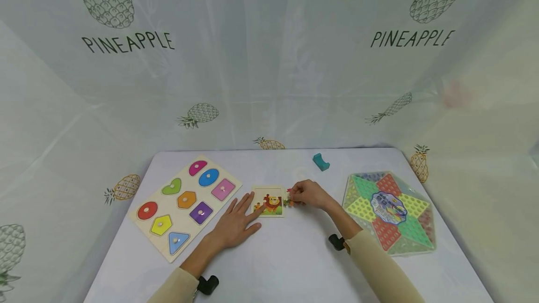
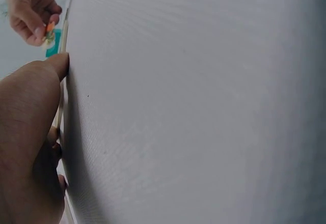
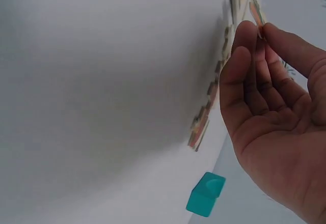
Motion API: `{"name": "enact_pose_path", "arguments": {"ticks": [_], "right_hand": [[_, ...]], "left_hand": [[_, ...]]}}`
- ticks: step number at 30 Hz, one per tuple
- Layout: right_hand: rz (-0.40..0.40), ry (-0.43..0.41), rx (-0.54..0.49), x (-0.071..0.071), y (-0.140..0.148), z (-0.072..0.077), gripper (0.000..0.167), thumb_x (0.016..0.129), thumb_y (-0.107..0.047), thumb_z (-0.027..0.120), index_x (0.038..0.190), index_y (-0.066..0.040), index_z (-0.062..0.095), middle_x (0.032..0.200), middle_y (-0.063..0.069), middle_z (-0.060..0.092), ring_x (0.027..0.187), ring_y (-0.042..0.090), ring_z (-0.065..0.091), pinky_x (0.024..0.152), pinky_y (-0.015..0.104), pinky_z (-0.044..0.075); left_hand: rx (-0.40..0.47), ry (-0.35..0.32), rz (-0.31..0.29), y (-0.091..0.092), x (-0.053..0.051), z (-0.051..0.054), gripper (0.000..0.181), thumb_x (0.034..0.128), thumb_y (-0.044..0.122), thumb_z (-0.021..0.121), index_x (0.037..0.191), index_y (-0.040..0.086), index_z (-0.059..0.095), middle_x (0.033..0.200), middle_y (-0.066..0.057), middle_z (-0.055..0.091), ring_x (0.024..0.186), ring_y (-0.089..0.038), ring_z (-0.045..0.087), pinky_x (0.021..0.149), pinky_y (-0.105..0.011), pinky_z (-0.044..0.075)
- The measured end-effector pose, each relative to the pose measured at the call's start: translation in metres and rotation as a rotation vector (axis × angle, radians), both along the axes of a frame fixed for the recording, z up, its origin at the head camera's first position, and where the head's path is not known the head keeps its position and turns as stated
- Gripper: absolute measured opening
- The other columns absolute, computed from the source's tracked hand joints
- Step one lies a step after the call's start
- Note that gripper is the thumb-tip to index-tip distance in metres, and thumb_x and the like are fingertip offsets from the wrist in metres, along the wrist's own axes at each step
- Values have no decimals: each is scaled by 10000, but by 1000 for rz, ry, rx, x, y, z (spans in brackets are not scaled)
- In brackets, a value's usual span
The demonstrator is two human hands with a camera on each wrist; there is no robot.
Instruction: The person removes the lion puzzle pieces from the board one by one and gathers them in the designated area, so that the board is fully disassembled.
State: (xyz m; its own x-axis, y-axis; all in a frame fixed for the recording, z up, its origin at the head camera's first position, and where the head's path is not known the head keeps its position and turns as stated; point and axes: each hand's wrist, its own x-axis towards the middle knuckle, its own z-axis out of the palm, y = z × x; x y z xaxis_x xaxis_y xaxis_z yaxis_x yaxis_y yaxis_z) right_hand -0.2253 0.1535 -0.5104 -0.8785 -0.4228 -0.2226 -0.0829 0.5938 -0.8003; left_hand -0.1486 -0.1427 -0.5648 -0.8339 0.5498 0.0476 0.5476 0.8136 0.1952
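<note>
A small square jigsaw puzzle [image 1: 273,204] with a lion picture and a pale wooden frame lies mid-table. My left hand [image 1: 234,222] rests its spread, straight fingers on the puzzle's left part and hides some of it. Just right of the frame, my right hand [image 1: 310,194] pinches a thin jigsaw piece [image 3: 256,9] between thumb and fingertips, held above the table. Orange and green show on that piece in the left wrist view. Beneath the right hand, loose jigsaw pieces [image 3: 206,104] lie in a row, mostly hidden from the head view.
To the left lies a wooden shape board [image 1: 168,202] with several coloured knobbed shapes. A hexagonal game box [image 1: 389,212] with a coloured star is on the right. A teal block [image 1: 321,162] stands near the table's far edge. Black wrist cameras [image 1: 208,285] sit at both sleeves.
</note>
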Motion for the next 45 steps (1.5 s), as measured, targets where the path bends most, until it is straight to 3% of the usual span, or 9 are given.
{"name": "enact_pose_path", "arguments": {"ticks": [8,23,45], "right_hand": [[-9,6,17,2,4,-7,86,912,-55,657,890,-31,737,777,76,719,695,213,652,603,270,493],[-23,75,108,3,-1,-11,75,889,-80,718,820,-97,739,748,6,694,684,117,547,630,259,456],[-37,125,190,2,-5,-15,113,895,-92,737,785,-107,715,728,-34,653,673,121,528,605,258,430]], "left_hand": [[4,4,1,1,1,1,600,1011,551,470,1555,312,389,1675,-136,178,1543,-335,162,1207,-585,185],[12,39,-9,0,-1,-2,589,1012,539,481,1543,291,422,1664,-153,210,1531,-355,193,1197,-594,208],[11,0,-4,1,-1,0,600,1010,550,475,1554,311,390,1674,-139,178,1542,-342,159,1206,-592,181]]}}
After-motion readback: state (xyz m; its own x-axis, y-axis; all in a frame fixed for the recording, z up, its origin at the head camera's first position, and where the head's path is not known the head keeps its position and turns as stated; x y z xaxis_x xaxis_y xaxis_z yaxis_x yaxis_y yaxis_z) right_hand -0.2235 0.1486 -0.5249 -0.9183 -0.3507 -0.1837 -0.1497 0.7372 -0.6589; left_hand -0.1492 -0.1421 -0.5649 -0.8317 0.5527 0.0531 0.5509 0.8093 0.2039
